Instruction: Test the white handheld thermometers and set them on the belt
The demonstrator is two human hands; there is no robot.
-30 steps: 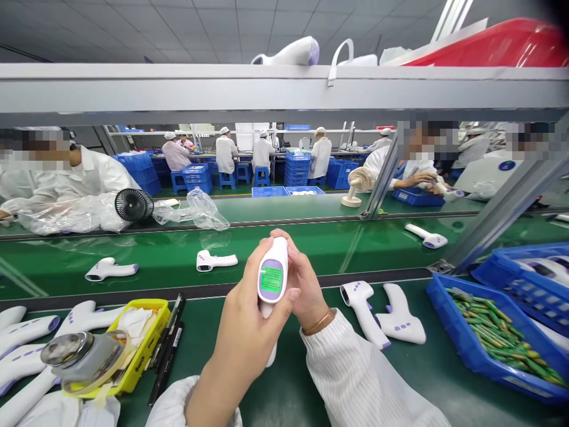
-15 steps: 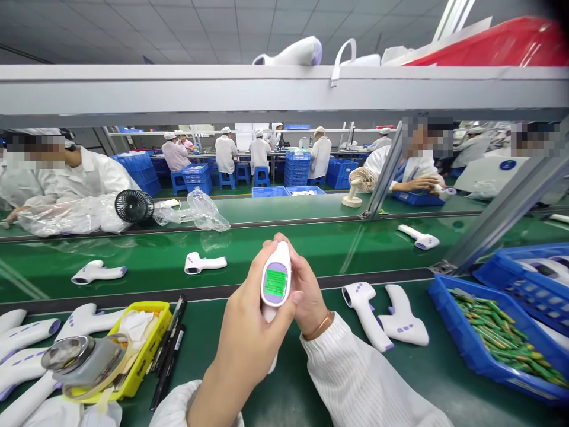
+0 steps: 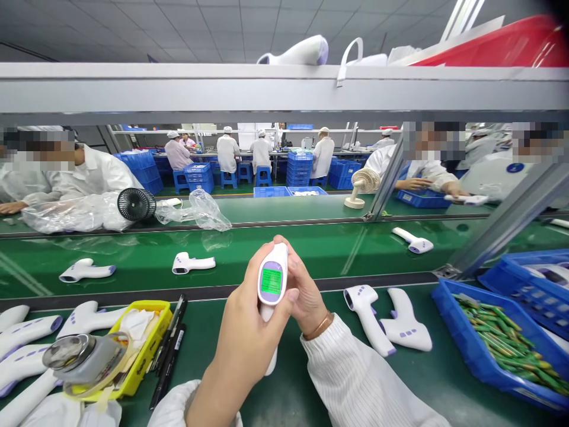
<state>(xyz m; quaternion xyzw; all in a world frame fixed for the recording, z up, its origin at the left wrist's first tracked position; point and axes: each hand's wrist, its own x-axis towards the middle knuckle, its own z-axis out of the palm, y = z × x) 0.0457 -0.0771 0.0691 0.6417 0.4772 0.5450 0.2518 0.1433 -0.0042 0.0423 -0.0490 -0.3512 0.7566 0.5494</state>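
Thermometer (image 3: pixel 272 283), a white handheld infrared unit, sits upright at the centre of the head view, its green screen lit and facing the camera. The left hand (image 3: pixel 249 338) wraps closed around its handle from below, thumb pressed at the screen's lower right edge. The right hand (image 3: pixel 306 290) cups the head from behind, fingers closed against it.

Judging by the lit display, the unit is powered and being checked; it has not been set down. At lower right of centre, two thermometers (image 3: pixel 386 320) lie on the green bench (image 3: pixel 311 391). At far left a cluster of white units (image 3: pixel 26 338) lies beside a yellow tray (image 3: pixel 151 338). On the conveyor belt (image 3: pixel 267 252) above, separate units (image 3: pixel 192 263) lie spaced apart. A blue bin (image 3: pixel 448 308) of green parts sits at lower right.
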